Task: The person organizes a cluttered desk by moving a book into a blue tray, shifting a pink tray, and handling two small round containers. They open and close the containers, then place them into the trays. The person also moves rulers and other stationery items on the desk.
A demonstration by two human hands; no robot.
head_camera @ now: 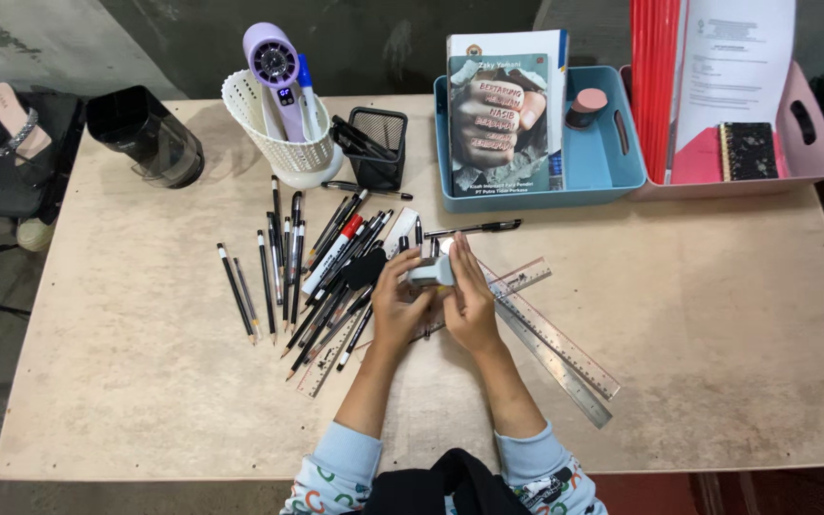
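Between your two hands, just above the middle of the table, you hold a small grey stapler. Your left hand and right hand both have fingers curled tight around it. It lies sideways, left to right, with pencils and rulers spread beside it.

Premises: a home study or craft corner. A plain bench stands on bare concrete floor. Behind the bench's far edge, sandals rest on a dark bag. On the bench: loose pencils, rulers, a mesh pen holder, blue tray with a book.
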